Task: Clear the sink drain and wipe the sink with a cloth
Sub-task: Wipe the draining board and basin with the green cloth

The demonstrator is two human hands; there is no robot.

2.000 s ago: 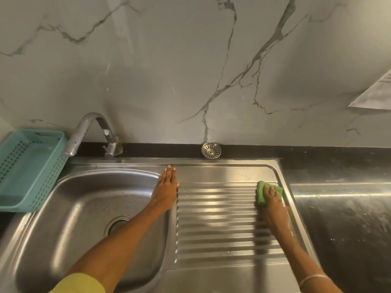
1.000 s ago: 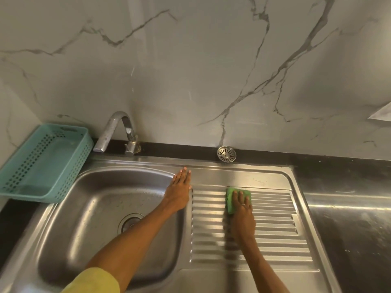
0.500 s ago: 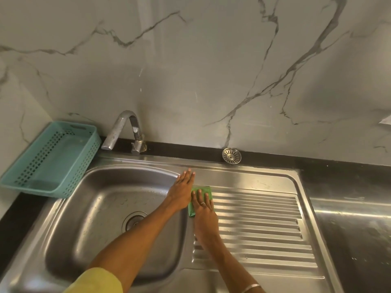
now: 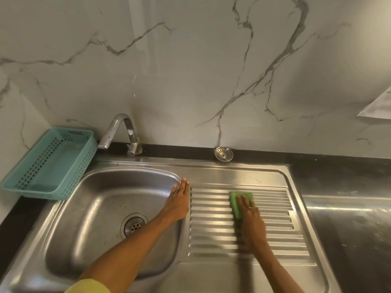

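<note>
A dark stone desk (image 4: 349,233) carries a steel sink (image 4: 211,172) set into it. The left grip (image 4: 178,203) lies flat on the ridge beside the basin; the right grip (image 4: 250,214) presses a green cloth (image 4: 236,205) onto the ribbed drainboard. Left of both grips sits a teal basket (image 4: 50,163); beyond them, a tap (image 4: 120,132) and a loose strainer (image 4: 223,153)

White marble-look wall (image 4: 190,70) with grey veins rises behind a dark, glossy counter (image 4: 349,208); a teal basket (image 4: 19,185) sits left.
</note>
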